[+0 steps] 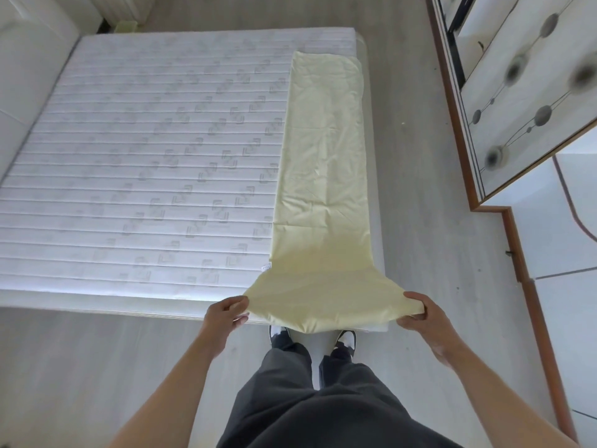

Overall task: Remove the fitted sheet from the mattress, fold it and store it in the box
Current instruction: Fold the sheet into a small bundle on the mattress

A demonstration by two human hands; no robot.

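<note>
The pale yellow fitted sheet (323, 163) lies folded into a long narrow strip along the right side of the bare white quilted mattress (145, 163). Its near end hangs past the mattress's front edge, lifted and spread wide. My left hand (226, 313) pinches the strip's near left corner. My right hand (420, 313) pinches the near right corner. A small white label (266, 266) shows at the strip's left edge. No box is in view.
A wardrobe with mirrored, dot-patterned doors and a brown frame (517, 101) stands on the right. Pale wood floor (416, 176) runs between it and the bed. A white padded headboard (29, 50) is at the far left. My legs and shoes (345, 337) stand at the bed's foot.
</note>
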